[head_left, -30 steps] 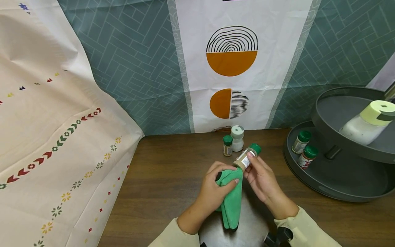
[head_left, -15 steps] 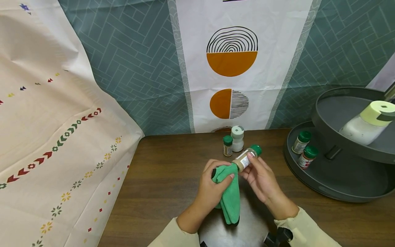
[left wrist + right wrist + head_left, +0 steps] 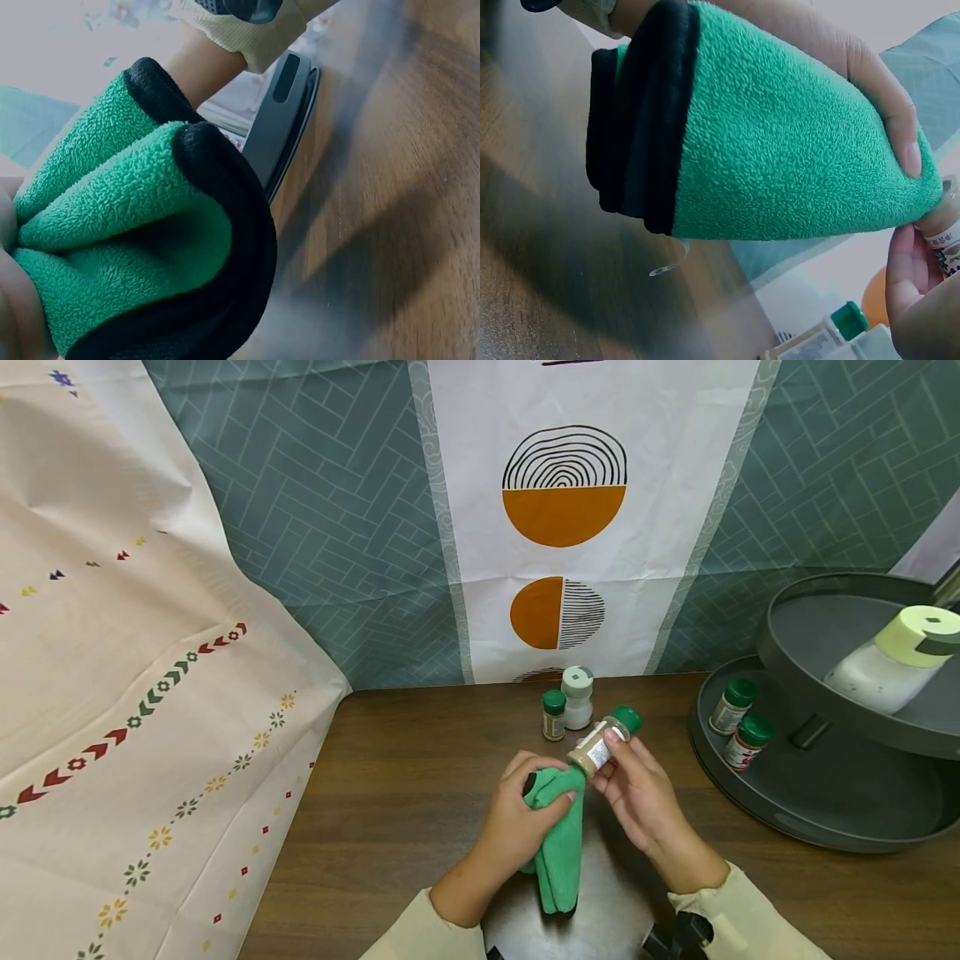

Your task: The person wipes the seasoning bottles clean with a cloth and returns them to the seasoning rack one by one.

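Note:
A folded green cloth [image 3: 561,843] with black edging hangs from my left hand [image 3: 517,814], whose fingers and thumb grip its top. My right hand [image 3: 637,793] holds a spice jar [image 3: 596,749] with a green lid and a white label, tilted so its lid points up and right. The jar's base touches the top of the cloth. In the left wrist view the cloth [image 3: 142,195] covers most of the left hand. The right wrist view shows the thumb pressing the cloth [image 3: 795,135] beside the jar's base [image 3: 941,217].
A small green-lidded jar [image 3: 553,716] and a white bottle [image 3: 577,697] stand behind the hands. At right is a two-tier dark tray [image 3: 825,835] with two green-lidded jars [image 3: 740,727] below and a yellow-capped white bottle [image 3: 892,660] above. A patterned cloth [image 3: 187,760] drapes at left.
The left hand and cloth shifted slightly left and back right against the jar's base. The jar now sits slightly further right; the right hand has barely moved.

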Tool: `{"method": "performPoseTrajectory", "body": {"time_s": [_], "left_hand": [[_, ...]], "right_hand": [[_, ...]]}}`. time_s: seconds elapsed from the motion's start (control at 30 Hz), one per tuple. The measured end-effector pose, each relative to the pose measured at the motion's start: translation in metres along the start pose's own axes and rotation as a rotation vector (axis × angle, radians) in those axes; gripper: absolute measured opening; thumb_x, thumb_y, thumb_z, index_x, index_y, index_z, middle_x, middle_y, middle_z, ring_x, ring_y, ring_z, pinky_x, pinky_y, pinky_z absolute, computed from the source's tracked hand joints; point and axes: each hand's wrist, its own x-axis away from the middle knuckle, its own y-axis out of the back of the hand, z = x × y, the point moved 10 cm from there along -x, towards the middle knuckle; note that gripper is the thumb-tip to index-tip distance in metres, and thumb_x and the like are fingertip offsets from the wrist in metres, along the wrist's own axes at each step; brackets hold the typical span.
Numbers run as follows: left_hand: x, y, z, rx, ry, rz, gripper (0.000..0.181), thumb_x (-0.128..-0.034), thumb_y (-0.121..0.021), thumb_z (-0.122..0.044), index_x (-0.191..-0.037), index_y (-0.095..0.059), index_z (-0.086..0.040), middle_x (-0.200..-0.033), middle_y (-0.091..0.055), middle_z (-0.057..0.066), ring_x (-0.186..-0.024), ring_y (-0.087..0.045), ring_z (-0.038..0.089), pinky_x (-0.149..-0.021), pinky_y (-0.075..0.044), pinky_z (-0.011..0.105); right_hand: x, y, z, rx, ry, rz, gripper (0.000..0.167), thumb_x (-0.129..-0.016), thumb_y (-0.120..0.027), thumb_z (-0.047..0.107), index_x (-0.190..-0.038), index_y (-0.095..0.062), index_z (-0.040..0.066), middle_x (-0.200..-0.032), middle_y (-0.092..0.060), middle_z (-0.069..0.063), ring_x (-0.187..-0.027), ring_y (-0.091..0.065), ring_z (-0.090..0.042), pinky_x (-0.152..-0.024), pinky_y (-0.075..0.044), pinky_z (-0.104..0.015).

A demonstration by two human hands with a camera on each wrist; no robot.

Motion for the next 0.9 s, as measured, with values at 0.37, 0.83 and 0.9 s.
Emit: {"method": "performPoseTrajectory", "body": {"time_s": [0.37, 0.83, 0.9], "left_hand": [[0.003, -0.007, -0.012, 0.022, -0.098, 0.066, 0.028, -0.0858, -0.078, -0.016, -0.112, -0.071, -0.024, -0.114, -0.061, -0.001, -0.106, -0.058, 0.012, -0.091, -0.052, 0.028], [0.005, 0.004, -0.018, 0.141, -0.099, -0.016, 0.030, -0.0887, -0.076, -0.015, -0.117, -0.069, -0.021, -0.118, -0.061, 0.002, -0.110, -0.057, 0.016, -0.095, -0.049, 0.030], [0.004, 0.006, -0.017, 0.143, -0.101, -0.036, 0.029, -0.0892, -0.076, -0.016, -0.117, -0.069, -0.021, -0.118, -0.061, 0.002, -0.111, -0.058, 0.016, -0.096, -0.048, 0.030]], "right_hand": [[0.000, 0.004, -0.012, 0.046, -0.071, -0.044, 0.028, -0.109, -0.043, 0.036, -0.125, -0.057, 0.018, -0.111, -0.064, 0.001, -0.100, -0.061, -0.007, -0.083, -0.053, -0.019], [0.001, -0.008, -0.015, -0.025, -0.058, 0.061, 0.031, -0.111, -0.036, 0.037, -0.120, -0.059, 0.017, -0.104, -0.065, 0.004, -0.091, -0.063, -0.006, -0.080, -0.055, -0.021], [0.001, -0.009, -0.015, -0.026, -0.058, 0.070, 0.031, -0.111, -0.036, 0.037, -0.121, -0.055, 0.015, -0.104, -0.065, 0.005, -0.091, -0.064, -0.007, -0.081, -0.055, -0.021]]}}
